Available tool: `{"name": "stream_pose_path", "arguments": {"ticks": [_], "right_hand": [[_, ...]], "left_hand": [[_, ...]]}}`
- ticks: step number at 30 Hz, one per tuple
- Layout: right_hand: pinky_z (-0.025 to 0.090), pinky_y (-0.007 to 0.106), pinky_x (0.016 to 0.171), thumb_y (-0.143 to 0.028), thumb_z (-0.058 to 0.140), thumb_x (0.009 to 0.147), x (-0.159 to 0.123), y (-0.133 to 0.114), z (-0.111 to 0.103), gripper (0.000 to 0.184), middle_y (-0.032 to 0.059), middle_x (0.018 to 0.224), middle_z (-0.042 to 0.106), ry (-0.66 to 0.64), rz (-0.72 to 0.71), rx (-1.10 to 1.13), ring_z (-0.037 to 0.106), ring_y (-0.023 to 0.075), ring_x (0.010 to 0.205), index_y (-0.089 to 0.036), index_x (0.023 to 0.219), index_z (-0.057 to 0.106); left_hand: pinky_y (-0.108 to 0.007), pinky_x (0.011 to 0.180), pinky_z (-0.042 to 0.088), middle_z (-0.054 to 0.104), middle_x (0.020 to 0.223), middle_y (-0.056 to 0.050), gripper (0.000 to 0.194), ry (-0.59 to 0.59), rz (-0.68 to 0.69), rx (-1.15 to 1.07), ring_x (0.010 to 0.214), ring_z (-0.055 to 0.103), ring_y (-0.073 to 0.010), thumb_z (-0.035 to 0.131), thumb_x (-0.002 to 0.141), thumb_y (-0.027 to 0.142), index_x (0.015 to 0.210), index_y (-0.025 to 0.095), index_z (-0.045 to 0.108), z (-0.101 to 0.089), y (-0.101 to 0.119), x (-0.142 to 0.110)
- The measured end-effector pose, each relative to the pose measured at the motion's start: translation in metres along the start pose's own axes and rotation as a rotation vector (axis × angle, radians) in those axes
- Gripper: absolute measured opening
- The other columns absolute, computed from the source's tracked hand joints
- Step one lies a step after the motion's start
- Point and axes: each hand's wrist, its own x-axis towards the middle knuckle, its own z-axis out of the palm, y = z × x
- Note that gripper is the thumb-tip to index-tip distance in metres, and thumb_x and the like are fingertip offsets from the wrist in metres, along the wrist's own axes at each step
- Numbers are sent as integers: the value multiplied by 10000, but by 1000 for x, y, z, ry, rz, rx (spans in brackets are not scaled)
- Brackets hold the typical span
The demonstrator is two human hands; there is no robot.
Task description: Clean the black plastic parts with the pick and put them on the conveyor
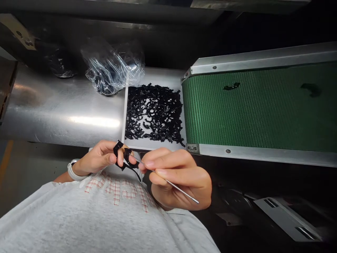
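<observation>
Close to my shirt, my left hand (104, 155) grips a small black plastic part (119, 149) with a curved arm hanging from it. A thin metal rod (181, 191) is pinched between the thumb and fingers of my right hand (181, 175). The rod's far end reaches to the black part, but the exact contact point is hidden by fingers. Just beyond my hands, a white tray (155, 144) holds a heap of small black plastic parts (165, 112).
A green conveyor belt (250, 119) with metal side rails runs off to the right, carrying a black part (231, 86). On the metal table (65, 116) at left stand a clear plastic bag (113, 70) with dark contents and another dark bag (59, 65).
</observation>
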Motion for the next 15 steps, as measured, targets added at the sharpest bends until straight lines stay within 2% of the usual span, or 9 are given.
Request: {"name": "stream_pose_path", "arguments": {"ticks": [5, 8, 11, 15], "right_hand": [[602, 254, 472, -88, 675, 917, 0, -2, -1, 126, 34, 813, 724, 28, -17, -84, 713, 145, 670, -167, 1005, 719], [606, 319, 551, -170, 640, 962, 0, -3, -5, 83, 34, 820, 768, -24, -23, -218, 705, 172, 723, -199, 970, 718], [606, 405, 659, -216, 567, 1005, -2, -3, -9, 161, 3, 789, 785, -73, -20, -346, 698, 201, 725, -263, 981, 720], [588, 438, 702, -270, 594, 997, -6, -1, -11, 123, -22, 740, 763, -15, -9, -427, 677, 211, 705, -300, 942, 700]], "left_hand": [[-374, 818, 554, 726, 714, -60, 461, -3, 24, 28, 857, 737, -234, 738, 821, 594, 647, 180, 632, -1, -1, 0], [-388, 858, 547, 753, 794, -72, 417, -4, 69, 56, 873, 730, -230, 717, 856, 562, 696, 181, 667, -4, -1, -1], [-386, 876, 541, 766, 855, -76, 363, 2, 100, 64, 906, 729, -229, 704, 884, 522, 750, 185, 697, -6, -2, -3], [-368, 870, 534, 772, 887, -80, 320, -17, 114, 64, 929, 735, -227, 699, 903, 480, 795, 179, 720, -7, -1, -3]]}}
